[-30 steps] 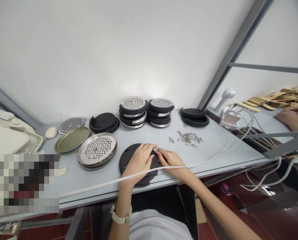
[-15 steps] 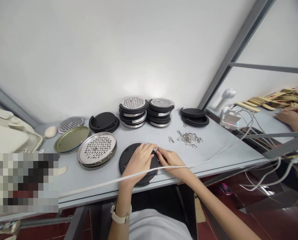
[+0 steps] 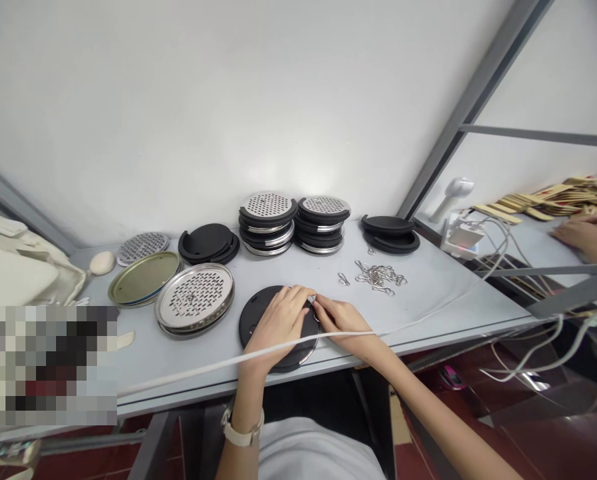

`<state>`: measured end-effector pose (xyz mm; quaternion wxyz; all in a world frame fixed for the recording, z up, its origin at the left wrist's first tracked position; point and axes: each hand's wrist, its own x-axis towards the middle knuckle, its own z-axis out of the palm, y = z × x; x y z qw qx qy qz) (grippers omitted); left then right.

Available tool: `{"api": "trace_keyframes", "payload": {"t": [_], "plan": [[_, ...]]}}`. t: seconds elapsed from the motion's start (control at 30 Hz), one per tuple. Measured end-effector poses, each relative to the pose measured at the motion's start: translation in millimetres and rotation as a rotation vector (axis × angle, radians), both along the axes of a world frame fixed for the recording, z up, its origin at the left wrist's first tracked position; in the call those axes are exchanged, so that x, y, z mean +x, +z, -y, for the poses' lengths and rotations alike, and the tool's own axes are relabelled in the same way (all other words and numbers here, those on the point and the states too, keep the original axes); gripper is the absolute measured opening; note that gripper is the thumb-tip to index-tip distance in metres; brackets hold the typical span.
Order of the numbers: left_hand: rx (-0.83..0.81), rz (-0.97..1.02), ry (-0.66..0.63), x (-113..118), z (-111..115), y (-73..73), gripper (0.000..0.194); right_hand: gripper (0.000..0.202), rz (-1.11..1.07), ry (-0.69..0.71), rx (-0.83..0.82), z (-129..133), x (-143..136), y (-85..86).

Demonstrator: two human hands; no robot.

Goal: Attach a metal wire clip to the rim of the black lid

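A flat black disc (image 3: 259, 311) with small slots and a bright metal strip on its lower right rim lies near the table's front edge. My left hand (image 3: 281, 323) rests over it, fingers bent together towards its right rim, holding it. At that rim, my right hand (image 3: 341, 322) pinches a small shiny metal piece (image 3: 311, 299) between thumb and fingers; its exact shape is mostly hidden. A white cable (image 3: 218, 365) crosses in front of both hands. Behind my right hand lies a loose pile of small wire clips (image 3: 378, 275).
Perforated metal discs (image 3: 195, 297) and a gold-coloured lid (image 3: 145, 277) lie left. Along the wall stand two stacks of black-rimmed grater-like discs (image 3: 267, 223), with black discs (image 3: 207, 243) and black rings (image 3: 391, 235) either side. Another person's hand (image 3: 585, 233) is at far right.
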<state>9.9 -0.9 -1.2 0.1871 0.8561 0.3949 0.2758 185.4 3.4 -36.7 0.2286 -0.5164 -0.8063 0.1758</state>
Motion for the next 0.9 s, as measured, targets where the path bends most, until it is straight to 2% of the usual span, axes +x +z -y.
{"api": "trace_keyframes", "payload": {"t": [0.9], "plan": [[-0.029,0.025,-0.004,0.0,0.5,0.9,0.026,0.028,0.013,-0.008,-0.016,0.9,-0.5,2.7]]}}
